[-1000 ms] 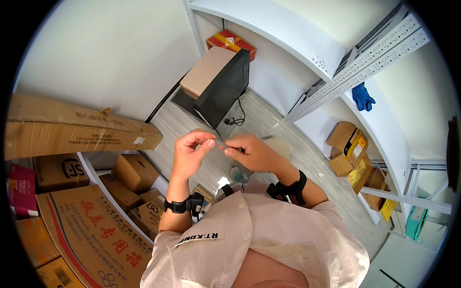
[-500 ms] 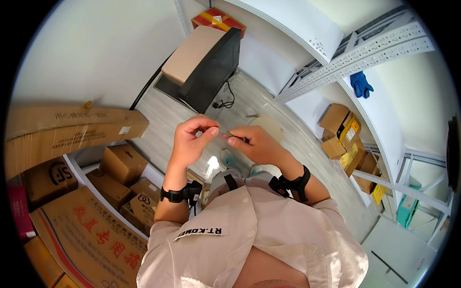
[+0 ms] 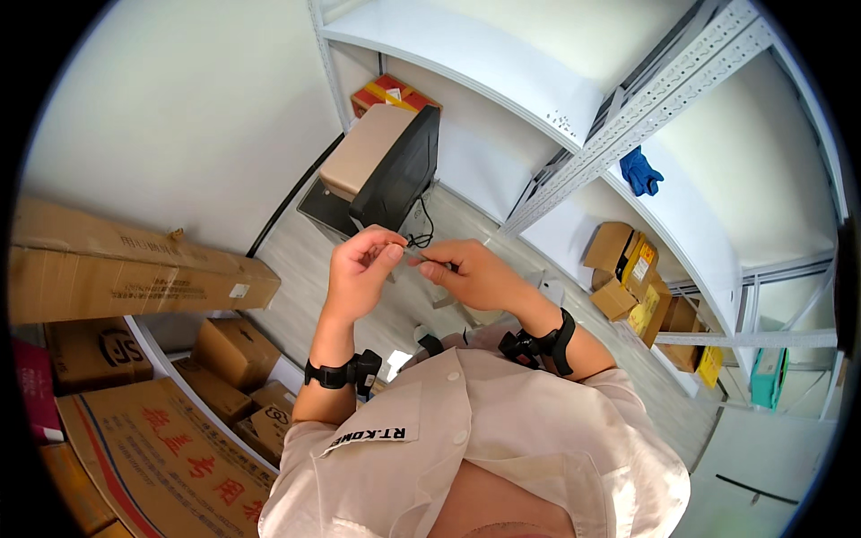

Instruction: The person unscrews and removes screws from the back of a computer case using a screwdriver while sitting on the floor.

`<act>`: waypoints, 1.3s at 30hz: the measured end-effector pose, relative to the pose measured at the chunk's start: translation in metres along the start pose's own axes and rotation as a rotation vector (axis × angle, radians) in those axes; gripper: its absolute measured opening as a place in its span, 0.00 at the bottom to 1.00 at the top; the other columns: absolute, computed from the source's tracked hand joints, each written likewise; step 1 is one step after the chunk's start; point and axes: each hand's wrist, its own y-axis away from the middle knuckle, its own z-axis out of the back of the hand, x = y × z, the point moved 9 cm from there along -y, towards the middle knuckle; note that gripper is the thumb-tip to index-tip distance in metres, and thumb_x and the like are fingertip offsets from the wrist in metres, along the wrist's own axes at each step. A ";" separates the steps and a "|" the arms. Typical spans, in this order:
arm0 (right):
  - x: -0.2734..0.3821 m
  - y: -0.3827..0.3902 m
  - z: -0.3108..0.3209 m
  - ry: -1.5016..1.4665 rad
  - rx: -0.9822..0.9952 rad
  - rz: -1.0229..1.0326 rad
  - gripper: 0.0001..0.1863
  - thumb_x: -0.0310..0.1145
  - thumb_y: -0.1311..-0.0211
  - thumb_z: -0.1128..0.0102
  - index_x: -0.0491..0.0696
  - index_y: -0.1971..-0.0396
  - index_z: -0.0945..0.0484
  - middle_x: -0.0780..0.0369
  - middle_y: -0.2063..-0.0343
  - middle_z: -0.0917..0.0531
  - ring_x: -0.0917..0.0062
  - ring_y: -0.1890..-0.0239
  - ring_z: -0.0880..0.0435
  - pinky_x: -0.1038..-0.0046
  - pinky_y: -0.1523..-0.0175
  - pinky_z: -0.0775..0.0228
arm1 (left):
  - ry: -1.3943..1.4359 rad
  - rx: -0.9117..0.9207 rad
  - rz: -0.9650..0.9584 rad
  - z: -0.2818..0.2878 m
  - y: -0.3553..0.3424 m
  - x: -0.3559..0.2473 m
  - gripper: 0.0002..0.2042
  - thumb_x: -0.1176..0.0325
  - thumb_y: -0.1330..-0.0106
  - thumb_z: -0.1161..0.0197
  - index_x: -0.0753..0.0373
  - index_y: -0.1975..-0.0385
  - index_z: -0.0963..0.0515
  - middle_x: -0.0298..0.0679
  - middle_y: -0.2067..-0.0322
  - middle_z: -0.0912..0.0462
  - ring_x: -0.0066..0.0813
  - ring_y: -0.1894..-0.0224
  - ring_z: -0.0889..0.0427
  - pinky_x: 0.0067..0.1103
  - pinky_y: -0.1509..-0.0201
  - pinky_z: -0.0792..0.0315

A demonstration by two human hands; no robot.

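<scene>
My left hand (image 3: 356, 276) is raised in front of my chest, with thumb and index finger pinched together at a tiny item too small to name. Close beside it, my right hand (image 3: 473, 276) grips a thin, dark, slender object (image 3: 428, 260) whose tip points at the left fingertips. Most of that object is covered by the right fingers, so its kind cannot be made out. The fingertips of both hands are nearly touching. Each forearm wears a black strap with a small module, the left strap (image 3: 341, 371) and the right strap (image 3: 543, 345).
Cardboard boxes (image 3: 170, 448) fill shelving at left, beneath a long carton (image 3: 134, 269). Ahead stands a beige-and-black appliance (image 3: 395, 170) with a coiled cord, near a red box (image 3: 372, 94). White metal shelves (image 3: 682, 224) at right hold blue gloves (image 3: 640, 172) and opened cartons (image 3: 619, 269).
My view has tilted, so the appliance and shelves sit lower and my feet are mostly hidden. Both hands keep nearly the same pose, fingertips together.
</scene>
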 end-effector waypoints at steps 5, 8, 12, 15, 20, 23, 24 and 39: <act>0.018 0.008 0.001 0.024 0.000 -0.010 0.12 0.34 0.32 0.45 0.42 0.59 0.20 0.62 0.81 0.28 0.81 0.77 0.37 0.74 0.71 0.41 | 0.058 0.032 -0.057 -0.005 0.001 -0.007 0.03 0.77 0.35 0.39 0.67 0.64 0.20 0.28 0.69 0.23 0.10 0.70 0.30 0.10 0.67 0.37; 0.019 0.012 0.004 0.057 -0.038 0.035 0.11 0.33 0.31 0.46 0.41 0.60 0.20 0.63 0.81 0.30 0.81 0.77 0.37 0.75 0.71 0.42 | 0.104 0.051 -0.067 -0.011 -0.001 -0.009 0.03 0.77 0.35 0.39 0.67 0.64 0.20 0.28 0.68 0.23 0.10 0.69 0.30 0.10 0.66 0.37; 0.019 0.008 -0.001 0.075 0.022 0.037 0.11 0.33 0.31 0.46 0.41 0.59 0.20 0.63 0.81 0.30 0.82 0.77 0.38 0.75 0.71 0.41 | 0.107 0.028 -0.083 -0.007 0.003 -0.014 0.03 0.77 0.35 0.38 0.67 0.64 0.20 0.28 0.69 0.23 0.09 0.70 0.30 0.10 0.67 0.36; 0.020 -0.001 -0.010 0.075 0.061 0.046 0.12 0.34 0.31 0.47 0.41 0.60 0.20 0.64 0.82 0.31 0.82 0.77 0.38 0.75 0.71 0.41 | 0.070 -0.013 -0.102 0.006 0.010 -0.021 0.03 0.76 0.35 0.38 0.67 0.65 0.20 0.27 0.71 0.24 0.09 0.71 0.30 0.10 0.68 0.37; 0.029 -0.017 -0.027 0.046 0.141 0.144 0.12 0.35 0.30 0.47 0.41 0.59 0.20 0.67 0.82 0.31 0.84 0.77 0.38 0.77 0.70 0.40 | 0.018 -0.111 -0.067 0.026 0.025 -0.026 0.03 0.75 0.34 0.38 0.67 0.65 0.20 0.25 0.72 0.25 0.08 0.72 0.31 0.10 0.69 0.37; 0.035 -0.025 -0.043 0.013 0.206 0.079 0.13 0.36 0.29 0.48 0.42 0.58 0.20 0.69 0.82 0.31 0.86 0.77 0.38 0.78 0.70 0.39 | -0.003 -0.160 -0.067 0.044 0.036 -0.029 0.03 0.75 0.34 0.39 0.67 0.65 0.20 0.26 0.73 0.25 0.09 0.72 0.30 0.11 0.69 0.36; 0.037 -0.027 -0.046 0.013 0.222 0.081 0.13 0.36 0.29 0.48 0.42 0.58 0.20 0.69 0.82 0.31 0.86 0.77 0.38 0.78 0.70 0.39 | 0.007 -0.179 -0.079 0.047 0.038 -0.032 0.03 0.75 0.34 0.39 0.67 0.65 0.20 0.26 0.73 0.24 0.10 0.72 0.29 0.11 0.68 0.36; 0.027 -0.053 -0.047 -0.098 0.309 0.023 0.15 0.39 0.29 0.48 0.43 0.57 0.21 0.70 0.80 0.27 0.88 0.77 0.33 0.81 0.71 0.38 | 0.006 -0.239 -0.082 0.060 0.026 -0.029 0.05 0.73 0.33 0.39 0.68 0.64 0.21 0.30 0.73 0.21 0.13 0.69 0.23 0.13 0.64 0.30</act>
